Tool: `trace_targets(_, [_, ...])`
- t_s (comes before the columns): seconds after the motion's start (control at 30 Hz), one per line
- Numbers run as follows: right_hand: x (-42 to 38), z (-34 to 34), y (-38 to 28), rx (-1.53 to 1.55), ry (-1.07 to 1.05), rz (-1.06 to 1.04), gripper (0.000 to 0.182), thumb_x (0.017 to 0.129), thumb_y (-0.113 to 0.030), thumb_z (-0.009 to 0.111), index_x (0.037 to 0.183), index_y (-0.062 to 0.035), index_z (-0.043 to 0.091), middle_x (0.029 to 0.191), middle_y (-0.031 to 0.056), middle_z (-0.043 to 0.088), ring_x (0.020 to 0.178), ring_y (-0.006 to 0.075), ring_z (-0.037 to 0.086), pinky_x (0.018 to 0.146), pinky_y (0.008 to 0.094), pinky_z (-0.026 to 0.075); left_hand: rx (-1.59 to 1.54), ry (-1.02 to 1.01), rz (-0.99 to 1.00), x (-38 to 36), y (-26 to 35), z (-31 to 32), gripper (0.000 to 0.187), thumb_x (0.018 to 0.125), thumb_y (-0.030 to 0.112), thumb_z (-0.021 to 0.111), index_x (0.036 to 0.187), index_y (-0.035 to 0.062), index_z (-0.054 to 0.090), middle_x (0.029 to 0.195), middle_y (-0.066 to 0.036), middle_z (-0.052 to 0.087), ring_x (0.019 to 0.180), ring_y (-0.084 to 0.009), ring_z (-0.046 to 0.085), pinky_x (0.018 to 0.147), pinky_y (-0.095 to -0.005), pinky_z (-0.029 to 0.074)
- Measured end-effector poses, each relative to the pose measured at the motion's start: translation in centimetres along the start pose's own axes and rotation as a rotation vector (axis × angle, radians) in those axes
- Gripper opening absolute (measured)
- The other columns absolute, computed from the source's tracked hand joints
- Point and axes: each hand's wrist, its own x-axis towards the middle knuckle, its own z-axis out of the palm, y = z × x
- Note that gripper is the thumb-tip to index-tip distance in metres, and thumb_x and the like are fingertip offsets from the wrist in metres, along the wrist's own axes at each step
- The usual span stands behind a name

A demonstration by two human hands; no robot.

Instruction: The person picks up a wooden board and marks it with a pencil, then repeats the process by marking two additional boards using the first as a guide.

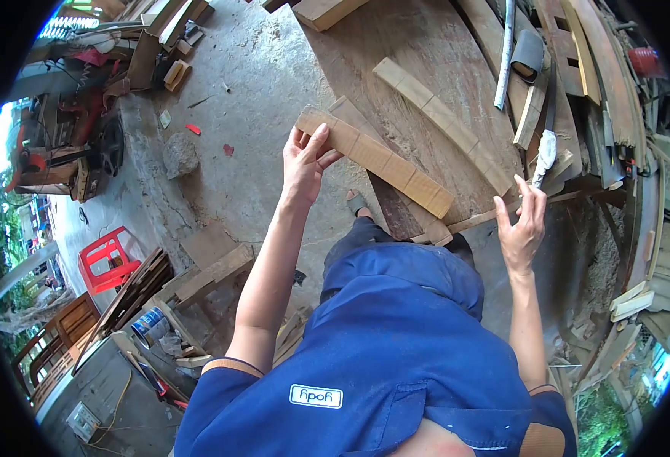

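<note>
Wooden strip [374, 161] clamped at near end in left grip [307, 161]; right grip [523, 226] apart, fingers spread

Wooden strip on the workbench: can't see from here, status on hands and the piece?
Left hand grips the end of the marked wooden strip, held over the workbench. Right hand open, off it. Second strip lies beyond.

We see a long, pale-brown wooden slat [375, 161] with pencil-marked segments, held flat and slanting across the workbench, one end raised off it.
</note>
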Motion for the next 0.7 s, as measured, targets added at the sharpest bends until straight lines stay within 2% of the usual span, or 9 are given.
trace_targets(0.07, [0.1, -0.2, -2.2, 0.212, -0.101, 0.119, 0.045, 0.088, -0.026, 0.077, 0.128, -0.0085, 0.062, 0.111, 0.0102, 0.060, 0.092, 0.0259, 0.066, 0.074, 0.0365, 0.056, 0.014, 0.005, 0.010, 0.1, 0.1, 0.0, 0.042, 0.096, 0.018, 0.070, 0.132, 0.0037, 0.052, 0.125, -0.010, 0.063, 0.108, -0.0204, 0.067, 0.079, -0.0346, 0.064])
trace_targets(0.1, [0.2, -0.3, -3.0, 0.234, -0.171, 0.042, 0.045, 0.091, -0.031, 0.074, 0.129, -0.0095, 0.063, 0.112, 0.0099, 0.061, 0.098, 0.0258, 0.067, 0.075, 0.0372, 0.058, 0.016, 0.000, 0.007, 0.2, 0.2, 0.0, 0.042, 0.096, 0.018, 0.070, 0.132, 0.0037, 0.052, 0.125, -0.010, 0.063, 0.108, -0.0204, 0.067, 0.079, -0.0346, 0.064])
trace_targets(0.13, [0.4, -0.3, -4.1, 0.221, -0.222, -0.025, 0.052, 0.089, -0.038, 0.075, 0.130, -0.0095, 0.063, 0.111, 0.0091, 0.061, 0.099, 0.0251, 0.067, 0.075, 0.0371, 0.059, 0.035, -0.002, -0.003, 0.3, 0.3, 0.0, 0.042, 0.096, 0.018, 0.070, 0.132, 0.0041, 0.052, 0.126, -0.010, 0.063, 0.110, -0.0207, 0.066, 0.080, -0.0352, 0.064])
trace_targets(0.2, [0.3, 0.8, -5.5, 0.196, -0.211, -0.158, 0.060, 0.085, -0.041, 0.078, 0.132, -0.0092, 0.061, 0.111, 0.0089, 0.061, 0.099, 0.0248, 0.067, 0.078, 0.0363, 0.060, 0.053, -0.004, -0.013, 0.6, 0.3, 0.1, 0.042, 0.096, 0.019, 0.070, 0.132, 0.0045, 0.052, 0.126, -0.010, 0.063, 0.112, -0.0209, 0.065, 0.081, -0.0357, 0.064])
trace_targets(0.33, [0.8, 1.5, -7.2, 0.217, -0.290, -0.151, 0.066, 0.080, -0.041, 0.081, 0.134, -0.0091, 0.060, 0.111, 0.0080, 0.061, 0.100, 0.0252, 0.066, 0.081, 0.0374, 0.060, 0.036, 0.000, -0.010, 0.5, 0.2, 0.0, 0.043, 0.097, 0.019, 0.069, 0.133, 0.0050, 0.052, 0.127, -0.009, 0.063, 0.112, -0.0201, 0.065, 0.082, -0.0364, 0.064])
trace_targets(0.4, [0.8, 2.1, -7.3, 0.197, -0.312, -0.170, 0.066, 0.078, -0.036, 0.083, 0.134, -0.0095, 0.060, 0.111, 0.0068, 0.061, 0.101, 0.0252, 0.065, 0.080, 0.0376, 0.060, 0.034, 0.000, -0.014, 0.5, 0.0, 0.1, 0.043, 0.097, 0.019, 0.069, 0.134, 0.0048, 0.052, 0.127, -0.009, 0.062, 0.113, -0.0200, 0.064, 0.082, -0.0366, 0.064])
trace_targets(0.43, [0.8, 2.3, -7.3, 0.202, -0.314, -0.157, 0.063, 0.077, -0.028, 0.084, 0.132, -0.0095, 0.061, 0.111, 0.0061, 0.061, 0.101, 0.0251, 0.065, 0.080, 0.0379, 0.060, 0.035, 0.004, -0.008, 0.4, 0.1, 0.2, 0.040, 0.097, 0.019, 0.069, 0.131, 0.0050, 0.053, 0.124, -0.009, 0.063, 0.112, -0.0203, 0.065, 0.083, -0.0377, 0.063])
trace_targets(0.5, [1.1, 2.4, -7.1, 0.201, -0.313, -0.155, 0.061, 0.077, -0.026, 0.084, 0.131, -0.0095, 0.061, 0.112, 0.0065, 0.061, 0.101, 0.0254, 0.065, 0.080, 0.0376, 0.060, 0.035, 0.012, 0.000, 0.1, 0.2, 0.4, 0.036, 0.098, 0.019, 0.068, 0.128, 0.0052, 0.055, 0.120, -0.009, 0.064, 0.111, -0.0206, 0.066, 0.085, -0.0389, 0.063])
trace_targets(0.7, [1.8, 2.1, -5.6, 0.164, -0.281, -0.140, 0.058, 0.078, -0.022, 0.082, 0.130, -0.0097, 0.060, 0.113, 0.0075, 0.062, 0.101, 0.0268, 0.067, 0.082, 0.0375, 0.059, -0.023, 0.029, 0.017, -0.2, -0.8, 2.5, 0.039, 0.097, 0.017, 0.068, 0.130, 0.0031, 0.052, 0.126, -0.010, 0.062, 0.113, -0.0198, 0.063, 0.083, -0.0402, 0.064])
